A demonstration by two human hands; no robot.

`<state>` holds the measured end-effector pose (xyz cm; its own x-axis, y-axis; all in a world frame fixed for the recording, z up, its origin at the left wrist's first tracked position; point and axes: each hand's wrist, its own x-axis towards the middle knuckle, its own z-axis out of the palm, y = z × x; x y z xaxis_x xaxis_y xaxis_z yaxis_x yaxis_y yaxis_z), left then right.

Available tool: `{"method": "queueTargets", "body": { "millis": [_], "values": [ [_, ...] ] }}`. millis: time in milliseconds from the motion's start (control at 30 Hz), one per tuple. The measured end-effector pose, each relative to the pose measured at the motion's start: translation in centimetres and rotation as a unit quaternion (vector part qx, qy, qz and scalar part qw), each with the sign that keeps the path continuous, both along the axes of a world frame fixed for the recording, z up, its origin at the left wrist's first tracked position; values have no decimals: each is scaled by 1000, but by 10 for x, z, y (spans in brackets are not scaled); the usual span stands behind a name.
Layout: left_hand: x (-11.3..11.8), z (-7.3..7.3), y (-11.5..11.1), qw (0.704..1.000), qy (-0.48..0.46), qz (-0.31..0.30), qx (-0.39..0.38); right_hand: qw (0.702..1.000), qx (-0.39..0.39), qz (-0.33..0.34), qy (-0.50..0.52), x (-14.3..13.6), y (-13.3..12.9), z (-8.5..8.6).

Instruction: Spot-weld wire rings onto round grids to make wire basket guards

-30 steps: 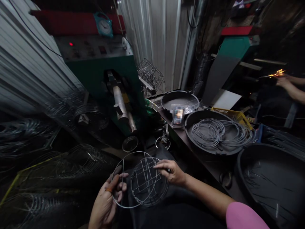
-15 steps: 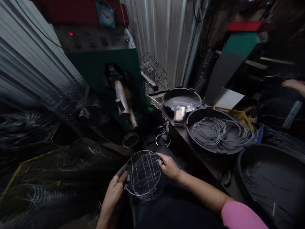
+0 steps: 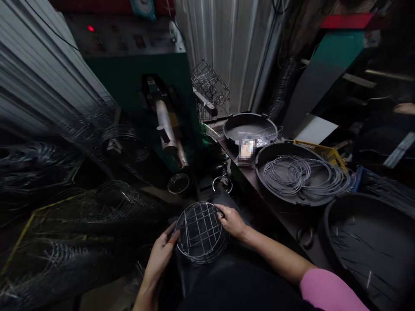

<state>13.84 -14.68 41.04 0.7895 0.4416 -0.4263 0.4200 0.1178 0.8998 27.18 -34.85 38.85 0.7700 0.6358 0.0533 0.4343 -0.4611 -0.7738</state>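
Note:
A round wire rack point(image 3: 201, 231) with crossing wires inside its rim lies over my lap, at the bottom middle. More wire rings show under it, closely stacked. My left hand point(image 3: 164, 247) grips the left edge of the rack, thumb on top. The right edge is pinched between the thumb and fingers of my right hand point(image 3: 232, 221). Just beyond the rack stands a green machine point(image 3: 129, 86) with a metal cylinder arm point(image 3: 166, 125) pointing down towards me.
Black round trays point(image 3: 249, 125) line the bench at right; one holds coiled wire rings point(image 3: 288, 175), another point(image 3: 372, 242) short wires. Wire bundles point(image 3: 119, 203) lie at left. A person's hand point(image 3: 404, 108) shows at the far right.
The top wire rack has come down onto the rings below it, shifting slightly right. Both hands moved with it and keep their hold. The view has tilted slightly down.

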Motion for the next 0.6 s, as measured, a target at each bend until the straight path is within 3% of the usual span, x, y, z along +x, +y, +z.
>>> {"method": "queueTargets", "body": {
  "millis": [200,600],
  "values": [
    [1,-2,-1,999,-1,-6,47,1000,15,0,9,3,-4,-2],
    [0,-16,1,999,-1,-12,32,1000,-1,-2,21,7,-7,-8]
  ]
}}
